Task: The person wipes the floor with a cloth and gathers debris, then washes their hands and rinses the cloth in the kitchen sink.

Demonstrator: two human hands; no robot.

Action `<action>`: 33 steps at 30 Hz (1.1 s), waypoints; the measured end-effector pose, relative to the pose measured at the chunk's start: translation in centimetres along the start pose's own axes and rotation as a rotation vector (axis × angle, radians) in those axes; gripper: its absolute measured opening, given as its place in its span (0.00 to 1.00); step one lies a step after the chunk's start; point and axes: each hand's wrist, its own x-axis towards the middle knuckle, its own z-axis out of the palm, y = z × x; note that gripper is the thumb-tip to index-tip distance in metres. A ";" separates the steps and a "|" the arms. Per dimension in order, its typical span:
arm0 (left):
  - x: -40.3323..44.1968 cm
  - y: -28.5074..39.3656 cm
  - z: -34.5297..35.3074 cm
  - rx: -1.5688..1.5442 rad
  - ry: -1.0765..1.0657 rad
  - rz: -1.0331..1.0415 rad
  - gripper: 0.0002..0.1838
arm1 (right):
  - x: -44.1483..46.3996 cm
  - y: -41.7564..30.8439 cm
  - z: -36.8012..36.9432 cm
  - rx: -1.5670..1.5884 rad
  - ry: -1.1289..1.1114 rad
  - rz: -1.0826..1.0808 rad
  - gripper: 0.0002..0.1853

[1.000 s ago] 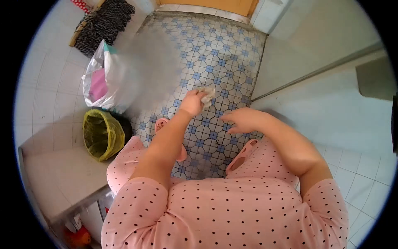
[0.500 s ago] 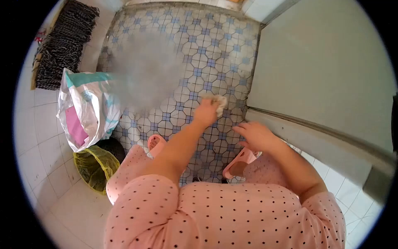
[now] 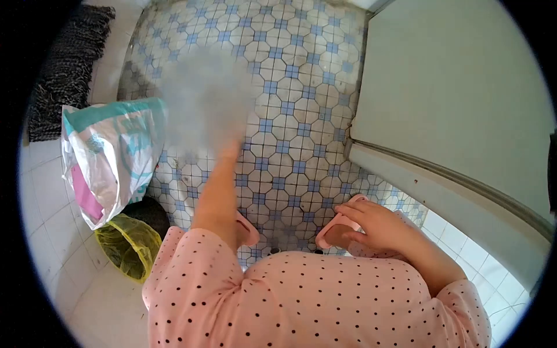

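My left hand [image 3: 227, 132] reaches forward and down over the tiled floor [image 3: 290, 110]. A grey, smeary blur in the view covers its fingers, so whatever they hold is hidden; the pale cloth seen earlier does not show anywhere. My right hand [image 3: 374, 223] lies open, its fingers stretched to the left, over my right knee and above a pink slipper [image 3: 343, 223]. Nothing is in it. My other pink slipper [image 3: 248, 231] shows beside my left forearm.
At left, a white and teal plastic bag [image 3: 116, 156] stands by a bin with a yellow liner [image 3: 130, 246]. A dark shaggy mop head [image 3: 67, 69] leans on the wall above. A grey-green door panel [image 3: 447, 98] and its ledge [image 3: 429, 180] border the right side.
My left hand has swept left from mid-floor, where it held a pale cloth, into the blurred patch. My right hand has drawn back toward my knee. The view has shifted slightly.
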 end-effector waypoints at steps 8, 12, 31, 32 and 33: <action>-3.3 12.7 9.8 -0.023 -0.350 0.425 0.26 | -0.6 -0.2 -1.1 -0.027 0.139 -0.123 0.28; -3.4 17.6 18.3 0.216 -0.335 0.876 0.20 | -0.3 0.0 -1.3 -0.020 0.148 -0.107 0.27; 4.8 20.1 20.3 0.186 -0.234 0.972 0.13 | 0.2 1.8 -3.7 0.093 0.191 -0.042 0.31; 6.7 20.7 20.9 0.205 -0.295 0.721 0.13 | 0.6 2.2 -4.0 0.104 0.173 -0.019 0.31; 8.8 21.4 20.6 0.229 -0.363 0.474 0.13 | 0.7 2.2 -4.2 0.123 0.159 0.007 0.31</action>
